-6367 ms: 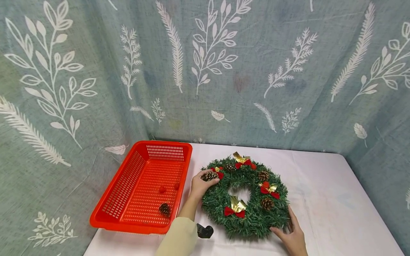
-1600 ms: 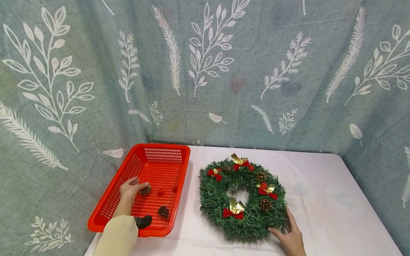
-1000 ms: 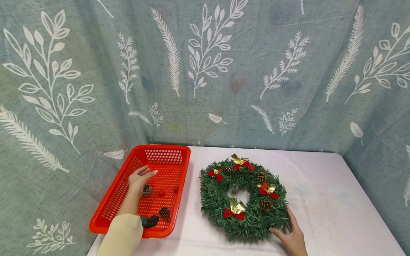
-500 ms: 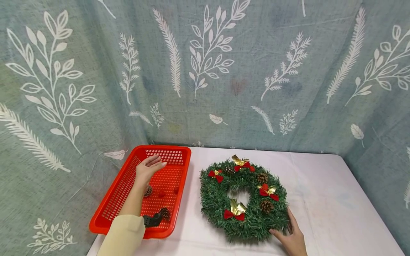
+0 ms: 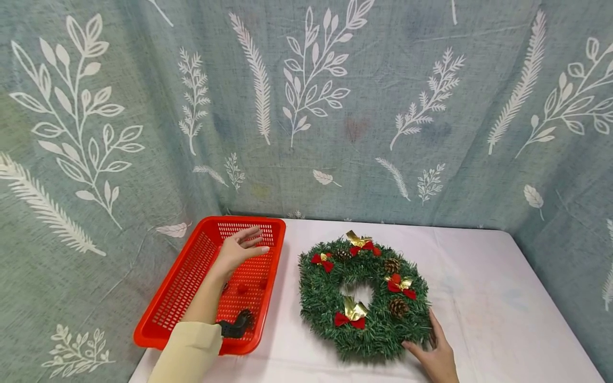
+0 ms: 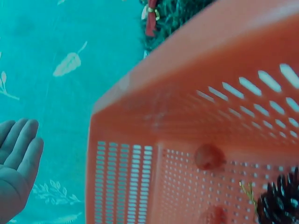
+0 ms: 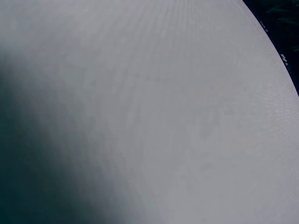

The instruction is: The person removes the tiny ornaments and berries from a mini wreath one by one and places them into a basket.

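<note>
Both hands are at work, and they are well apart. The left hand [image 5: 238, 249] hangs over the far part of the red plastic basket [image 5: 167, 295], fingers straight and spread, holding nothing. The right hand [image 5: 435, 355] lies flat with relaxed fingers against the near right edge of the wreath [image 5: 325, 303], touching it and not grasping.

From the left hand the wreath lies to the right, just beside the basket on the white tablecloth [image 5: 503, 303]. The pine cones on the wreath sit on its right half (one [image 5: 391, 264] on the far side, one [image 5: 397, 307] nearer), so the right hand is the closer one to them.

The wreath is a round ring of bristly green plastic needles, with red and gold bows [image 5: 353, 311]. The basket is rigid, rectangular, with perforated walls and floor. Inside it the left wrist view shows a scaly dark pine cone [image 6: 279, 201] and a small red ball [image 6: 208, 157].
</note>
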Demonstrator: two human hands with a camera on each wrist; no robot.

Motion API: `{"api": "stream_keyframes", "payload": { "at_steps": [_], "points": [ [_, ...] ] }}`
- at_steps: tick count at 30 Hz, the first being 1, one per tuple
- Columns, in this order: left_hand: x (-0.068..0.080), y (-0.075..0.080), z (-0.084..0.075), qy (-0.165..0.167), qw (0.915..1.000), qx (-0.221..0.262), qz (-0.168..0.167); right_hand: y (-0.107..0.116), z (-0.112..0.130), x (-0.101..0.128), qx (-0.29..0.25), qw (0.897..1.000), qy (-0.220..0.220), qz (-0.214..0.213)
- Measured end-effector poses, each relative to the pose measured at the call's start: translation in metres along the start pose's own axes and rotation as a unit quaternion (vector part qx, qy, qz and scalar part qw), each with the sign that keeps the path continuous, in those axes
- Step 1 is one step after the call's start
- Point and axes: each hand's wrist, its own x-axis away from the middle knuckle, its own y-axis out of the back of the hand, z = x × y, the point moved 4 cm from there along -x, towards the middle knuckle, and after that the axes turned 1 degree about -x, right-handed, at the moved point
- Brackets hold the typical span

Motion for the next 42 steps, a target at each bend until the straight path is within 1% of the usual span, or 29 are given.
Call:
{"api": "stream_keyframes", "payload": {
  "at_steps": [8,14,22,28,31,34,38,42],
  "points": [
    [-0.004,-0.026,-0.007,-0.011,0.9986,0.006,0.052,0.002,-0.001,0.0,-0.006,1.0,-0.002,-0.001],
    [-0.004,-0.049,-0.011,-0.024,0.9967,-0.001,0.077,0.003,0.001,0.001,-0.007,1.0,-0.002,-0.001],
    [-0.009,-0.076,-0.022,-0.05,0.9921,0.022,0.112,0.003,0.001,0.0,-0.01,1.0,0.004,-0.001],
    [-0.011,-0.091,-0.03,-0.054,0.9899,0.036,0.126,0.002,0.0,0.0,-0.014,1.0,0.011,-0.004],
    [-0.011,-0.097,-0.031,-0.057,0.9891,0.036,0.131,0.001,0.001,0.0,-0.016,1.0,0.014,-0.003],
    [-0.012,-0.105,-0.032,-0.066,0.9876,0.029,0.139,0.001,0.001,0.0,-0.016,1.0,0.013,-0.003],
    [-0.014,-0.119,-0.033,-0.076,0.9855,0.023,0.15,0.0,0.001,0.0,-0.014,1.0,0.01,-0.006],
    [-0.014,-0.133,-0.031,-0.082,0.9821,0.024,0.168,0.0,0.0,-0.002,-0.013,1.0,0.012,-0.004]
  ]
}}
